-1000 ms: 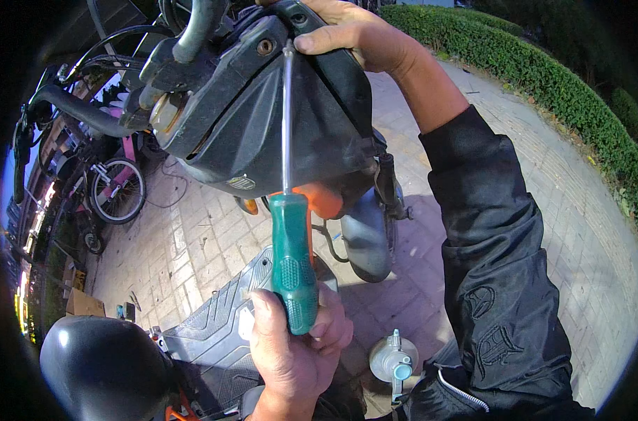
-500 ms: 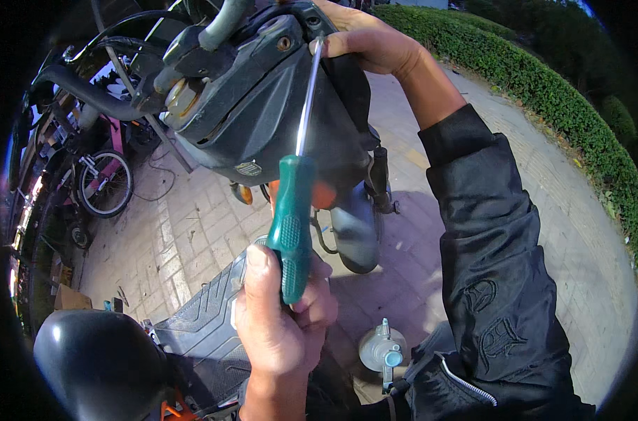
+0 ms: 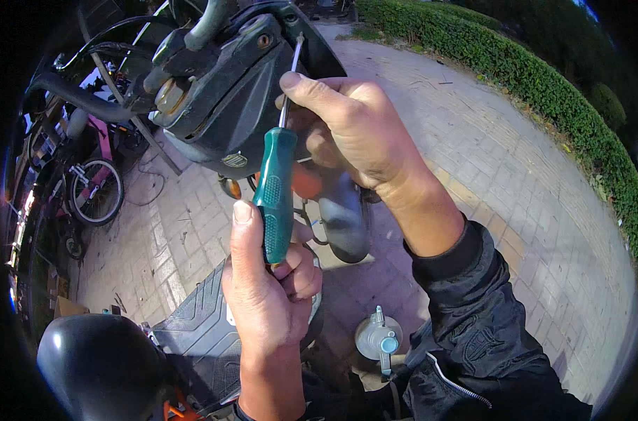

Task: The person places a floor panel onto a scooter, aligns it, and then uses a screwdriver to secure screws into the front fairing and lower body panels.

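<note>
A screwdriver (image 3: pixel 275 189) with a green handle and slim metal shaft slants up to the dark front panel (image 3: pixel 242 112) of an electric scooter. Its tip meets a spot near the panel's upper right edge; whether it sits in a screw there is too small to tell. My left hand (image 3: pixel 270 288) is wrapped around the lower handle, thumb along its side. Higher up, my right hand (image 3: pixel 354 130) has thumb and fingers closed at the shaft, just above the handle. Some of its fingers are blurred and partly behind the screwdriver.
Left of the panel stick out the scooter's handlebar parts (image 3: pixel 101 105). Below lie its ridged footboard (image 3: pixel 200 337) and black seat (image 3: pixel 98 365). A clear round container with a blue cap (image 3: pixel 379 337) stands on the paving. Bicycles (image 3: pixel 94 189) stand at left; a hedge (image 3: pixel 515 70) runs along the right.
My right hand has come down from the panel's upper edge to the screwdriver's shaft. My left hand still grips the handle, and the view has shifted slightly.
</note>
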`<state>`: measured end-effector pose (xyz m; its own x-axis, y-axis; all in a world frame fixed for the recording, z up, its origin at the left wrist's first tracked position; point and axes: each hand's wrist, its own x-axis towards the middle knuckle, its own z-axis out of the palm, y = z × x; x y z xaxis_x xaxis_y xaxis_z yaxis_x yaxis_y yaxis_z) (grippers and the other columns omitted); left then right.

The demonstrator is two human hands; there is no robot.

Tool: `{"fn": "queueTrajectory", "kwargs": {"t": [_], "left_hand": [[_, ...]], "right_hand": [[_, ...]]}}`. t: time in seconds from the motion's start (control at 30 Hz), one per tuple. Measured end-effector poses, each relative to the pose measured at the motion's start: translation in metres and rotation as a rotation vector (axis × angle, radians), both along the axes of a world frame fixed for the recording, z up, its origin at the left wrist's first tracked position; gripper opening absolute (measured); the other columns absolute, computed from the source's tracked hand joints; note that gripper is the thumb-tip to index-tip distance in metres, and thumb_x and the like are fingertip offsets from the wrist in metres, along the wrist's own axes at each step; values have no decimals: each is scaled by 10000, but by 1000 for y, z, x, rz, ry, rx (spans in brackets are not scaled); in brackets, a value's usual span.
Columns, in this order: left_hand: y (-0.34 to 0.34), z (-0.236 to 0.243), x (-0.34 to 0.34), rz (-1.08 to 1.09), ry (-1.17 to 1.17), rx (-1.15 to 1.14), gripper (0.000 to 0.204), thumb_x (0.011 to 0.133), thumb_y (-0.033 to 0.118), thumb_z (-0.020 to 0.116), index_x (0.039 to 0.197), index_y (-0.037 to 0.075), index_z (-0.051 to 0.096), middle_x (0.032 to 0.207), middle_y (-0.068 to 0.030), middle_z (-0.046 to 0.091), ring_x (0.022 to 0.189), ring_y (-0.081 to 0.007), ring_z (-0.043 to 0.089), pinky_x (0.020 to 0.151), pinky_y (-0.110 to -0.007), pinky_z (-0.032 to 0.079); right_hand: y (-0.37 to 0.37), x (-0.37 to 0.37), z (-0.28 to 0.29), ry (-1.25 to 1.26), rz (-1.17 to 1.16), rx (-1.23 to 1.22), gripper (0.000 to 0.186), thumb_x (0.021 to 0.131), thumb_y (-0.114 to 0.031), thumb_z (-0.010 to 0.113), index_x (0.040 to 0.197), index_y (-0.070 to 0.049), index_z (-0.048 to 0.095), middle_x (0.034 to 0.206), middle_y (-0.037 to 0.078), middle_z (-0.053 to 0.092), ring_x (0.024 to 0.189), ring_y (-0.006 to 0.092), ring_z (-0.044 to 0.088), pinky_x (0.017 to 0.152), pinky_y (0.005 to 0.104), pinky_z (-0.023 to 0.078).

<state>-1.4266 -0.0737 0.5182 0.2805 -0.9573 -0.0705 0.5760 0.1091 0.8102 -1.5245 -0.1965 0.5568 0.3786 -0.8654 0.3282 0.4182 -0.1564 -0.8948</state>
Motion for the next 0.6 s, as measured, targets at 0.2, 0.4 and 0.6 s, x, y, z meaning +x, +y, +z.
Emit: {"fn": "queueTrajectory", "kwargs": {"t": [0.2, 0.4, 0.6], "left_hand": [[0, 5, -6, -23, 64, -27, 519, 898, 534, 455, 685, 62, 482, 499, 71, 219, 360, -39, 173, 327, -198, 148], [2, 9, -1, -32, 63, -80, 542, 892, 587, 405, 643, 107, 436, 513, 54, 205, 371, -70, 164, 349, -224, 129], [6, 14, -2, -49, 132, -114, 560, 892, 588, 390, 655, 86, 464, 533, 42, 214, 402, -75, 204, 375, -222, 160]], "right_hand": [[-4, 7, 8, -134, 90, 18, 249, 845, -184, 619, 716, 26, 584, 596, 59, 545, 418, 79, 440, 379, 227, 342], [-7, 14, 13, -85, 86, 16, 249, 864, -208, 605, 812, 35, 609, 687, 76, 588, 490, 93, 499, 419, 221, 374], [-12, 16, 15, -183, 180, 57, 234, 882, -200, 579, 816, 23, 608, 679, 58, 564, 495, 92, 469, 447, 231, 368]]}}
